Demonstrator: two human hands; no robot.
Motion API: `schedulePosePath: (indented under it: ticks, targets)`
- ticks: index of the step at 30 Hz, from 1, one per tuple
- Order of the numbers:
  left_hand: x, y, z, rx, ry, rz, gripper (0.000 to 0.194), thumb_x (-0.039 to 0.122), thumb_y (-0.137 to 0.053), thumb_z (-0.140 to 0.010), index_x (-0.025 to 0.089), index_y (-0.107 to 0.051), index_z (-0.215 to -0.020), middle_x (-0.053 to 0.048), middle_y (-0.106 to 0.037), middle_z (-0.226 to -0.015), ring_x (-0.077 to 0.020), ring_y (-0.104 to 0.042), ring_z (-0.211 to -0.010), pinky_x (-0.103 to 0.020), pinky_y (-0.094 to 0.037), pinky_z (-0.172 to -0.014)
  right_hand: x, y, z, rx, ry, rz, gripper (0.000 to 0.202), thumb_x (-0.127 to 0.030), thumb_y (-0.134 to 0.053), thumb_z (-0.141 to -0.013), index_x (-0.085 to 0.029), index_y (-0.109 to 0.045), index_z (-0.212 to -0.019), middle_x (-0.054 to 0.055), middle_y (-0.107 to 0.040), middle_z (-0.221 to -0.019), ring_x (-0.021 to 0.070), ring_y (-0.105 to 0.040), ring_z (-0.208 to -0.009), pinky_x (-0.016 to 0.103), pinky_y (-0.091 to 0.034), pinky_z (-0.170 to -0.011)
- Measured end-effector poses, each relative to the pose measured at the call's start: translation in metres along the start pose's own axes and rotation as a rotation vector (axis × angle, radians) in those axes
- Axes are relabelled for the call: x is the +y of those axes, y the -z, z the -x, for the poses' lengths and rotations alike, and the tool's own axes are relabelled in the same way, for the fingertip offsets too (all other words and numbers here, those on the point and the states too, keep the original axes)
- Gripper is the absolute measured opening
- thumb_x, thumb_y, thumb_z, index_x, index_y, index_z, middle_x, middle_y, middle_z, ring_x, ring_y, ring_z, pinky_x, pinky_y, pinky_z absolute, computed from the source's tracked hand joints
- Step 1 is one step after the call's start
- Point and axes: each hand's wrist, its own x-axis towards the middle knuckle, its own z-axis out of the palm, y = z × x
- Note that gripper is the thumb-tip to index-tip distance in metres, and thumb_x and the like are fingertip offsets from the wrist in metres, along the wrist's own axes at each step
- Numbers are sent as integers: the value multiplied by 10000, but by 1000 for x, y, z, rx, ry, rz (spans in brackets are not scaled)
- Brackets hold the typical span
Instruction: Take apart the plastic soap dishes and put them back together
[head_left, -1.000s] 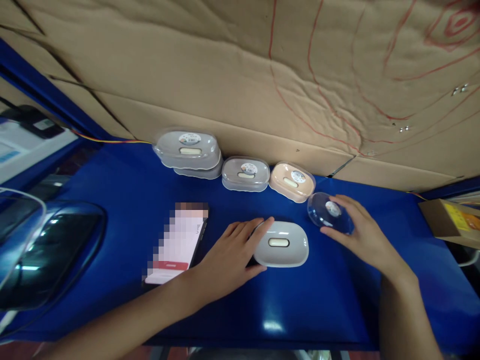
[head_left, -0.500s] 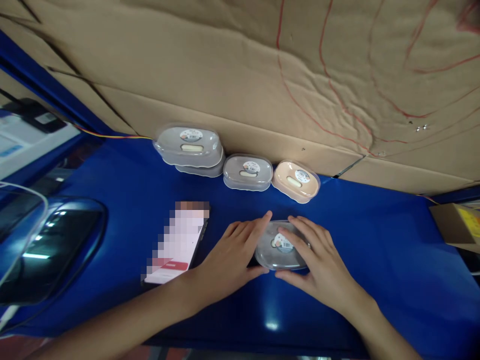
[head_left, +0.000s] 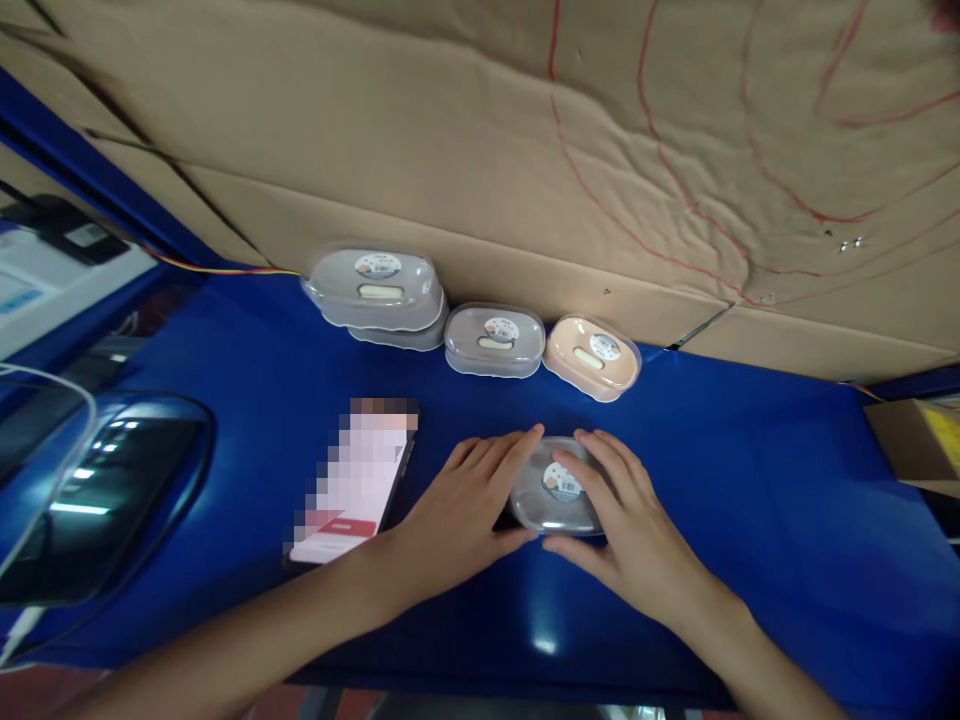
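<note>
A grey oval soap box (head_left: 536,497) with a clear lid and a round label lies on the blue table in front of me. My left hand (head_left: 469,500) grips its left end, index finger along the far edge and thumb at the near edge. Around the right end curl the fingers of my right hand (head_left: 626,515), one fingertip on the lid by the label and the thumb at the near side. The box's right end is hidden behind that hand.
By the cardboard wall (head_left: 465,210) stand two stacked grey soap boxes (head_left: 375,290), another grey one (head_left: 495,342) and a peach one (head_left: 592,358). A phone (head_left: 352,490) with a blurred screen lies left. Beyond it are a dark glossy device (head_left: 105,500) and cables. A carton (head_left: 911,440) sits far right.
My right hand has shifted slightly left on the soap box, and its label sits a little further left. A pale slot visible beside the label before no longer shows. My left hand has barely moved.
</note>
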Motion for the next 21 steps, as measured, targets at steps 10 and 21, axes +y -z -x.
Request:
schedulePosePath:
  ticks: [10, 21]
  targets:
    - [-2, 0, -1, 4, -10, -11, 974, 470, -762, -1000, 282, -140, -1725, -174, -584, -1585, -377, -623, -1377, -559, -488, -1119, 1, -1, -2, 1, -16, -2, 717, -585, -692, -1008, -302, -446, -1618, 157, -457, -1682, 420, -413, -1574, 683, -502, -1189]
    - [0, 1, 1, -17, -7, -102, 1086, 425, -812, -970, 273, -60, -1738, -195, -533, -1626, -406, -621, -1366, -587, -501, -1119, 15, 18, 4, -74, -68, 56, 732, -387, -762, -968, -334, -416, -1611, 131, -454, -1685, 389, -442, -1567, 655, -525, -1175]
